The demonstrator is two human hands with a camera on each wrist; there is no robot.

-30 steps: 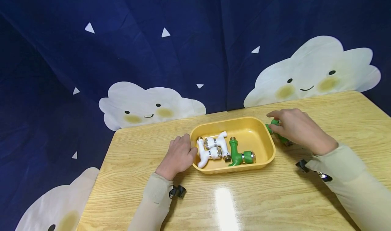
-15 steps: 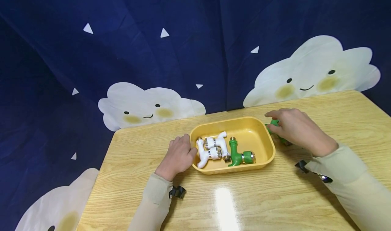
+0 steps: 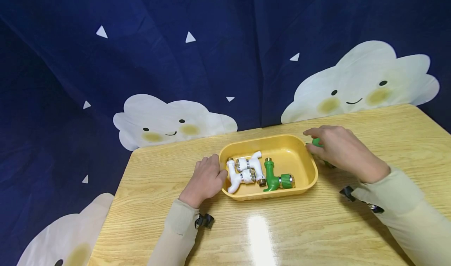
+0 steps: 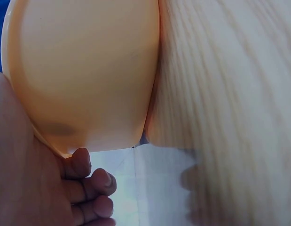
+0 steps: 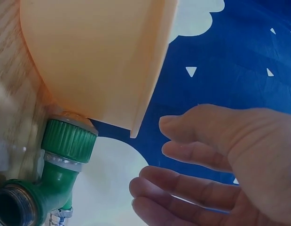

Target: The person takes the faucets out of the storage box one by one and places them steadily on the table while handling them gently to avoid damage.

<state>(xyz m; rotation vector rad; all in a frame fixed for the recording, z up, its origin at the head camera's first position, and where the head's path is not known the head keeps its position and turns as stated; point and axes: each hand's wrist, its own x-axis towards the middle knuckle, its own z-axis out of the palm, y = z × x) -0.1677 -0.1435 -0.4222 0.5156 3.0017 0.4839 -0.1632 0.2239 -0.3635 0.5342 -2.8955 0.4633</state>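
The right hand (image 3: 340,148) has been shifted slightly toward the yellow tray (image 3: 290,160), and more of the outside green tap (image 5: 56,181), beside the tray's right end, is now hidden in the head view; its fingers are parted, released. The tray's left rim is still gripped by the left hand (image 3: 206,178). Inside, two white taps (image 3: 235,178) and one inner green tap (image 3: 271,176) are held; at least one lies outside.

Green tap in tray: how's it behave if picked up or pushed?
The green tap is probably stiff; its body looks like hard plastic. Its metal ends may make it lift unevenly. Pushed, it would likely slide rather than roll, given its branching shape.
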